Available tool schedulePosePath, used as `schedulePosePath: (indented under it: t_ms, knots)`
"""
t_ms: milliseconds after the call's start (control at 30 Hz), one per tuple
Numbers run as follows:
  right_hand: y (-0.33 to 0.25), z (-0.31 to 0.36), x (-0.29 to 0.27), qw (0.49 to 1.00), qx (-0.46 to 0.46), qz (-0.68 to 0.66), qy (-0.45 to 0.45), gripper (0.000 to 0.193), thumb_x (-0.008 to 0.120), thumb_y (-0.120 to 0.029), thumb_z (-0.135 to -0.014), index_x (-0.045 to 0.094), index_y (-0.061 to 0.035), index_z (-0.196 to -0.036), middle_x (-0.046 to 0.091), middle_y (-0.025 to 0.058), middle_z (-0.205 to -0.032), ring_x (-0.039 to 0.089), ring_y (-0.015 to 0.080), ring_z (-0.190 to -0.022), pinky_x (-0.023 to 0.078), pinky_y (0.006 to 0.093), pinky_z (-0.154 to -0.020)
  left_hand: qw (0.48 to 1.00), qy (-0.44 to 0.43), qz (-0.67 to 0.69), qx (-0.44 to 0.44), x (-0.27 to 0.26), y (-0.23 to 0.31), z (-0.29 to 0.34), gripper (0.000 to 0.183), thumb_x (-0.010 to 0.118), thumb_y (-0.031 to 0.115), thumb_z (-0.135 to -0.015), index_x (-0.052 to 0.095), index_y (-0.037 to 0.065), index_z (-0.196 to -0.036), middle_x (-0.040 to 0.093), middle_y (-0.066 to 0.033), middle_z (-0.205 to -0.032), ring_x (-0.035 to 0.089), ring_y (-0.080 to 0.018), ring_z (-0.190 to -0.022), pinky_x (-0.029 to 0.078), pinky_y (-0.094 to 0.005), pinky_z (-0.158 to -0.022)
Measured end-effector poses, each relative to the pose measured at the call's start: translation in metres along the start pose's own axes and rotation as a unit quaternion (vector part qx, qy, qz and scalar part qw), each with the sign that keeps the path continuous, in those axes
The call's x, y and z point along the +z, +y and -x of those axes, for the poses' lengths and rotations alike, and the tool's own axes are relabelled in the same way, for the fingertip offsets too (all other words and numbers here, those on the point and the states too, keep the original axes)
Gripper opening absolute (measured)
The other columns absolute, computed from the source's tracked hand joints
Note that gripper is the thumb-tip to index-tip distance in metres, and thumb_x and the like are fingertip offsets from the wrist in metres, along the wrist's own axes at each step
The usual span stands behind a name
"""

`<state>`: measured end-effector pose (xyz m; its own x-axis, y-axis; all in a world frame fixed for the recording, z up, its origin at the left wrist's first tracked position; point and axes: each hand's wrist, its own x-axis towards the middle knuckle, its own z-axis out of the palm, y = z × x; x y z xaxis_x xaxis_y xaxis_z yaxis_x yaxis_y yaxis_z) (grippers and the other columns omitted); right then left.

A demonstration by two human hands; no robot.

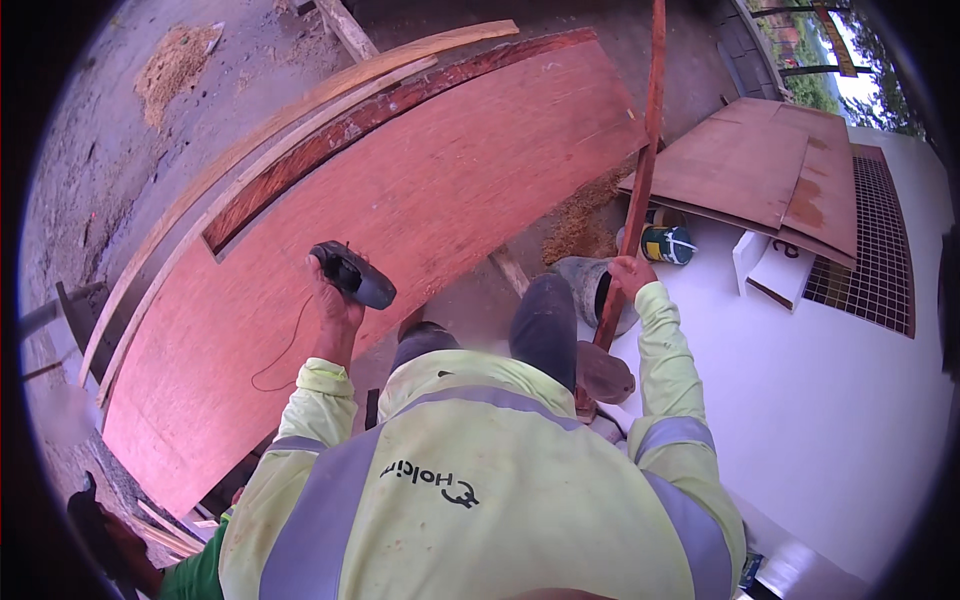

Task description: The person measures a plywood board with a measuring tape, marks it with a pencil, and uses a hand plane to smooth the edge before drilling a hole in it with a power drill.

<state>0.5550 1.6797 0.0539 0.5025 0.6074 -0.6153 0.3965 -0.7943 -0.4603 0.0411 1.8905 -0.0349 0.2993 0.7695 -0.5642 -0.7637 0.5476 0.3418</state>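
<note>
Ground: grey and damp-looking at far left, with two sawdust patches, one at far left [175, 75] and one past the knees [578, 225].
Plywood [450, 200]: one long pinkish-red sheet, slanting from near left to far right.
Strips: three along its far edge, namely one pale board [400, 50], one thin batten [230, 190] and one dark red beam [330, 150].
Tool: one power tool [372, 288], black, rounded, its exact kind unclear; it is at the left, above the plywood in view, though whether it touches is hard to tell. One thin cord [290, 350] loops near it.
Left hand [338, 310]: fingers wrapped round the tool.
Right hand [630, 275]: closed around the bar [646, 170], one long, narrow, reddish-brown length running from near the knees to the far side.
Containers: two, a grey bucket [575, 272] and a green-and-white pail [660, 244].
Right side: brown boards [740, 160], at least two, overlapping; one mesh panel [870, 220]; one white box [782, 272].
Co-worker: one, green sleeve [195, 575] at near left.
Edges and room: the plywood's near edge runs just beyond the knees [545, 320]; a broad white surface [830, 410] stretches along the right.
</note>
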Motion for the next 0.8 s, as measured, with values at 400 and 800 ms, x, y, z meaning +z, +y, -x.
schedulePosePath:
  t_ms: [400, 800]
  knots:
    - [0.152, 0.092, -0.021, 0.960, 0.270, 0.069, 0.008, 0.035, 0.065, -0.032, -0.086, 0.063, -0.0034, -0.106, 0.068, 0.0091, -0.094, 0.068, 0.0241, -0.077, 0.053, 0.0378, -0.059, 0.997, -0.071, -0.001, -0.016, 0.047, 0.005, -0.013, 0.059, 0.051, 0.059, -0.089, 0.055, 0.006, -0.114, 0.064, -0.0151, -0.098, 0.062, -0.0302, -0.093, 0.052, -0.0426, -0.087]
    - [0.082, -0.021, -0.044, 0.984, 0.137, 0.108, 0.031, 0.038, 0.067, -0.038, -0.084, 0.067, -0.0063, -0.105, 0.071, 0.0089, -0.089, 0.069, 0.0211, -0.072, 0.053, 0.0347, -0.072, 0.984, 0.035, 0.074, 0.159, -0.035, 0.021, 0.004, 0.049, 0.064, 0.045, -0.082, 0.058, 0.004, -0.109, 0.064, -0.0149, -0.103, 0.063, -0.0323, -0.097, 0.053, -0.0459, -0.092]
